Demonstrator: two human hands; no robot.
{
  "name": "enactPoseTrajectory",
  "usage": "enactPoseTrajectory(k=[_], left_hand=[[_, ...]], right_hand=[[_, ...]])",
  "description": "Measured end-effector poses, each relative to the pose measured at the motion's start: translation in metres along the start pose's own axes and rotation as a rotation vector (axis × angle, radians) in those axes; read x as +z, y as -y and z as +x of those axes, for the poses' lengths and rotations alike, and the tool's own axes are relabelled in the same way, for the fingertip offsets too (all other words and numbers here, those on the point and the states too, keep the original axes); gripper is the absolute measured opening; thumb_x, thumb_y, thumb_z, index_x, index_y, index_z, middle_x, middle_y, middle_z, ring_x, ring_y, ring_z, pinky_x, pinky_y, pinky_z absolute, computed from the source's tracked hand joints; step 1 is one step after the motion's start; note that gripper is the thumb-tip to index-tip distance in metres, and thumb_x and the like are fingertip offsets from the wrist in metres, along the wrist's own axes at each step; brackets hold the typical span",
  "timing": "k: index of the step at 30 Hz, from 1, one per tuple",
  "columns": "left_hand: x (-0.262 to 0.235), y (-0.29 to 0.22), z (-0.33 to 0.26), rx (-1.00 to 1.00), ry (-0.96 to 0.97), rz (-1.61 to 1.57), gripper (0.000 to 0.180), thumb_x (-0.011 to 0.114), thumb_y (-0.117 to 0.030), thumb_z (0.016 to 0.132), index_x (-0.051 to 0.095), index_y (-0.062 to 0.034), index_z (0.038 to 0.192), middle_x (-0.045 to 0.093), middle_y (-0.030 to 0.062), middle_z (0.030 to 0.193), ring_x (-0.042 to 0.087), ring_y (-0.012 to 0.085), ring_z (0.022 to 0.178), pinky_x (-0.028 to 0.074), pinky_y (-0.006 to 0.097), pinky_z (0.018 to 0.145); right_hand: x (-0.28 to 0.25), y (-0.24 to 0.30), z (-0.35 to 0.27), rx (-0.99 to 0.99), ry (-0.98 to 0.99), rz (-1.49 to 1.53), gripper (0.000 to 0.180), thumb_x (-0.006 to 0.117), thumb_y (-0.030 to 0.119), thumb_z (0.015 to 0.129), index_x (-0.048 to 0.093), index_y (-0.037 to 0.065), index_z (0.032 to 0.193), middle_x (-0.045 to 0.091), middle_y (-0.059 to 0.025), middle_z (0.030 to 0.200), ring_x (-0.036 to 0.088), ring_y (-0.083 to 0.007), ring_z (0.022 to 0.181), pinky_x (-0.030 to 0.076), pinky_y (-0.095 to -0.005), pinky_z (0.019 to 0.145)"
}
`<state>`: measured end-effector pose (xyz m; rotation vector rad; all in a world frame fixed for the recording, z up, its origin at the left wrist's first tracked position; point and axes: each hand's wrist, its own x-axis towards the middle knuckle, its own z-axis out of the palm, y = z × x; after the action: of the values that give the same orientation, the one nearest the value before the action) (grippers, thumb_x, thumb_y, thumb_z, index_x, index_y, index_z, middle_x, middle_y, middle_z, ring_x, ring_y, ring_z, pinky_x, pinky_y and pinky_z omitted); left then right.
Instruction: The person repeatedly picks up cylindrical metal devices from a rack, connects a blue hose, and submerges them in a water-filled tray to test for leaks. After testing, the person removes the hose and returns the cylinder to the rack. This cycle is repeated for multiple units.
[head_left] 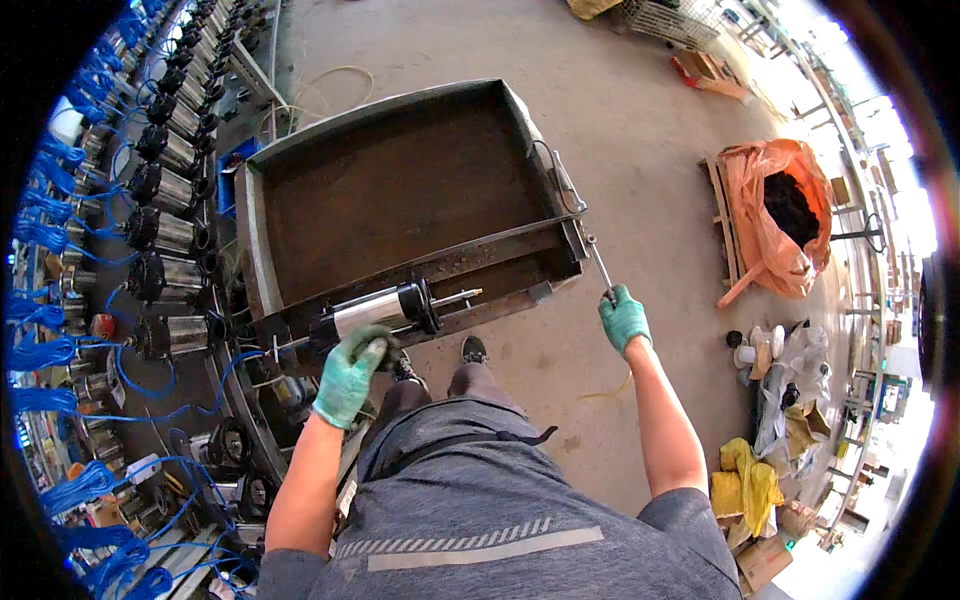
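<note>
A motor-like cylinder (372, 311) with a silver body, black ends and a thin shaft lies along the near side of a metal tray. My left hand (352, 375), in a green glove, is at the cylinder's near edge with its fingers curled. Whatever lies inside those fingers is hidden. Off the tray's right corner, my right hand (624, 320), also gloved in green, is closed around the lower end of a slim metal rod tool (600, 262). The tool's far end is knobbed and points up toward the tray corner.
The tray (247, 215) has raised walls and a dark, dirty bottom. Rows of similar cylinders (165, 240) with coiled blue cables (40, 350) line the left. An orange sack (782, 262) stands on a pallet at right, above plastic wrap and yellow bags (745, 480).
</note>
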<state>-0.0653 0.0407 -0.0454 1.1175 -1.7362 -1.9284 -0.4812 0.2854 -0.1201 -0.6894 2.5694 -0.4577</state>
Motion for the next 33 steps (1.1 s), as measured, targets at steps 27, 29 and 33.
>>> enactPoseTrajectory(k=[27, 29, 33], left_hand=[[-0.260, 0.104, -0.016, -0.402, -0.259, 1.488, 0.045, 0.066, -0.024, 0.090, 0.062, -0.0126, 0.134, 0.065, 0.0106, 0.134, 0.054, 0.0333, 0.133, 0.042, 0.054, 0.110], [-0.275, 0.114, -0.014, -0.345, -0.097, 1.571, 0.043, 0.066, -0.024, 0.090, 0.064, -0.0164, 0.133, 0.065, 0.0093, 0.134, 0.054, 0.0331, 0.133, 0.041, 0.055, 0.110], [-0.297, 0.084, -0.009, -0.504, 0.215, 1.340, 0.037, 0.060, -0.023, 0.097, 0.065, -0.0153, 0.133, 0.063, 0.0148, 0.133, 0.059, 0.0374, 0.124, 0.046, 0.050, 0.103]], right_hand=[[0.088, 0.297, -0.066, -0.860, 0.368, -0.213, 0.030, 0.062, 0.029, 0.097, 0.060, 0.011, 0.121, 0.059, -0.0193, 0.132, 0.068, -0.0450, 0.098, 0.056, -0.0535, 0.081], [0.090, 0.314, -0.065, -0.846, 0.435, -0.355, 0.020, 0.062, 0.026, 0.096, 0.063, 0.011, 0.109, 0.063, -0.0179, 0.121, 0.068, -0.0447, 0.093, 0.055, -0.0548, 0.080], [0.079, 0.331, -0.054, -0.785, 0.536, -0.388, 0.015, 0.063, 0.020, 0.091, 0.064, 0.010, 0.103, 0.068, -0.0171, 0.109, 0.068, -0.0430, 0.094, 0.054, -0.0541, 0.079]])
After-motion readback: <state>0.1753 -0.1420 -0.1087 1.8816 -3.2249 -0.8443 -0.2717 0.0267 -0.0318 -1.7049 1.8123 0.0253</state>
